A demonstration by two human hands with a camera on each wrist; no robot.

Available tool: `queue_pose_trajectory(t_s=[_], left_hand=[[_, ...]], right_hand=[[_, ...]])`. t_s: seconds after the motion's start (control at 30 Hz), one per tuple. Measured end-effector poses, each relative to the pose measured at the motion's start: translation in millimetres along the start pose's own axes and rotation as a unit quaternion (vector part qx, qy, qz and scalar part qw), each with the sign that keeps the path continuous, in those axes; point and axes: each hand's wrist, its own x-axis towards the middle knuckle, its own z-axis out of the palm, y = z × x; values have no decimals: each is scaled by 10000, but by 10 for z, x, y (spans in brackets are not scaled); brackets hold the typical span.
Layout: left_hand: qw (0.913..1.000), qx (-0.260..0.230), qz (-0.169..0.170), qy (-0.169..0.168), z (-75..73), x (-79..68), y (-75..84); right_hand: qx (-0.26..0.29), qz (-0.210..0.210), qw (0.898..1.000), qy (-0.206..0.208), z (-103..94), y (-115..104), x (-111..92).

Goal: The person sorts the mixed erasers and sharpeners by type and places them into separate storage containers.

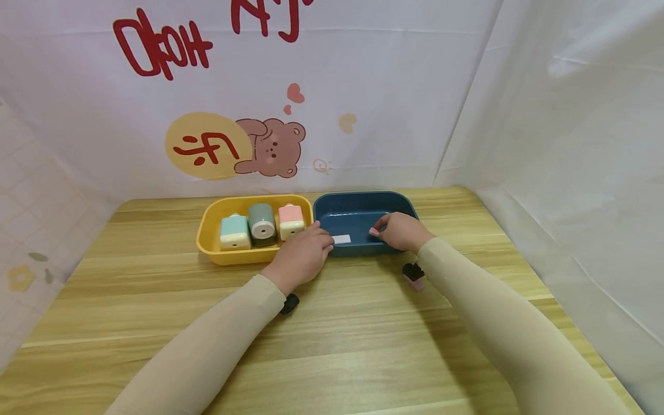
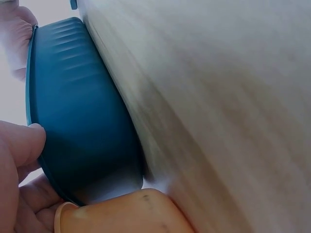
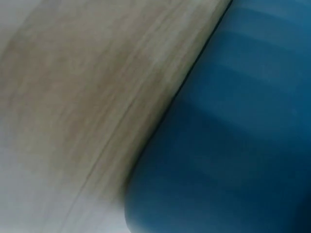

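Observation:
A dark blue plastic bin (image 1: pixel 358 250) stands at the back of the table. My left hand (image 1: pixel 302 257) grips its near left rim, the thumb over the outer side in the left wrist view. Just beside those fingers, a white rectangular piece (image 1: pixel 341 238) lies in the bin. Over the bin's right part, my right hand (image 1: pixel 403 231) pinches a small pink piece (image 1: pixel 373 231), its kind too small to tell. The right wrist view shows the blue bin's outer wall (image 3: pixel 228 131) but no fingers.
A yellow bin (image 1: pixel 210 251) touches the blue one on the left. It holds a teal-and-cream container (image 1: pixel 236 232), a grey-green one (image 1: pixel 261 219) and a pink-and-cream one (image 1: pixel 291 222). A pinkish item (image 1: pixel 417 283) shows below my right wrist. White curtains hang behind and beside the table.

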Motion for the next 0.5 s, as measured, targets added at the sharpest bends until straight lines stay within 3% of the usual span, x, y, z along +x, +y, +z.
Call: queue_pose_trajectory(t_s=[0.5], left_hand=[[10000, -50, -9, -30, -10, 12, 7]], right_hand=[[93, -8, 9999, -53, 13, 16, 29]])
